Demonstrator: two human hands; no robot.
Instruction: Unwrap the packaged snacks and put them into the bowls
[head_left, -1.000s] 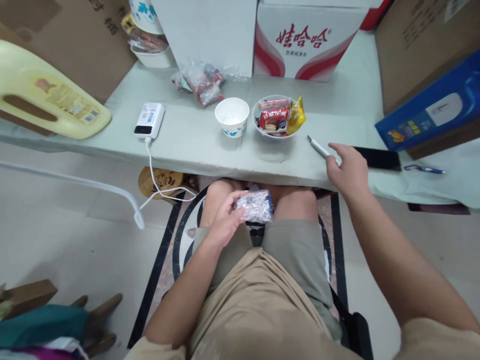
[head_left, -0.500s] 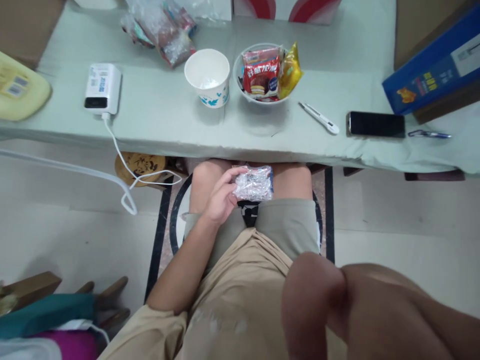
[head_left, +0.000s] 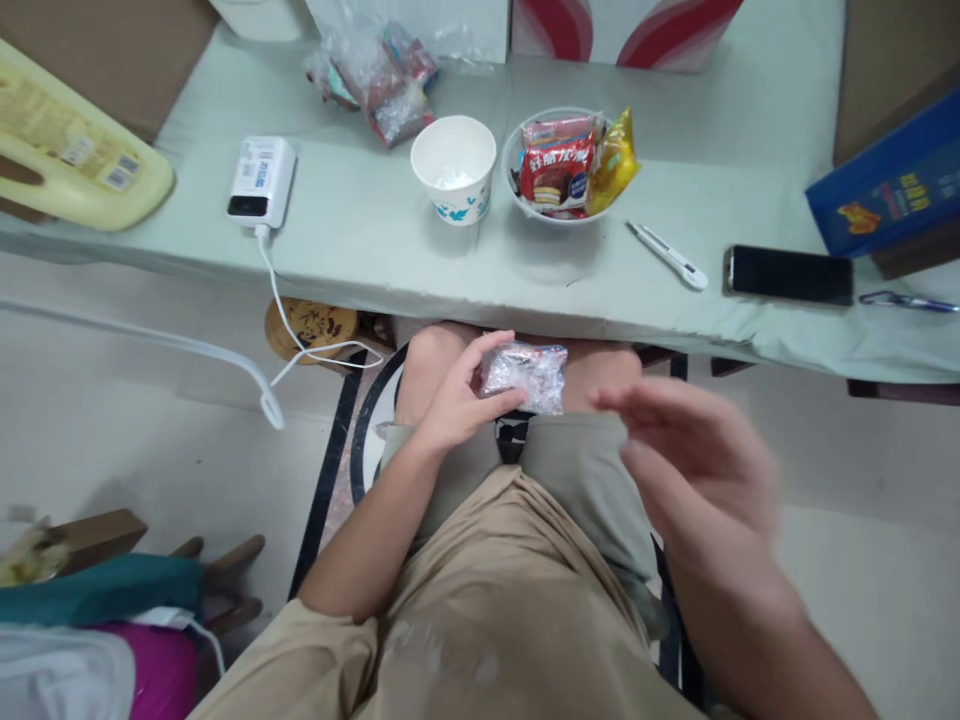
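My left hand (head_left: 457, 400) is closed on a small clear crinkly snack packet (head_left: 529, 372) held over my lap, just below the table's front edge. My right hand (head_left: 697, 470) hangs to the right of the packet with its fingers stretched out toward it, blurred by motion and holding nothing. On the pale green table (head_left: 360, 240) lie a white utility knife (head_left: 667, 256) and a black phone (head_left: 787, 274).
A paper cup (head_left: 454, 168) and a bowl of wrapped snacks (head_left: 570, 165) stand mid-table. A white power bank (head_left: 261, 180) with its cable, a bag of snacks (head_left: 375, 70), a yellow jug (head_left: 75, 155), a blue box (head_left: 892, 190) and a pen (head_left: 907, 300) are also there.
My right hand left the utility knife on the table, drew back toward my body, and now reaches in toward the packet. My left hand kept hold of the packet.
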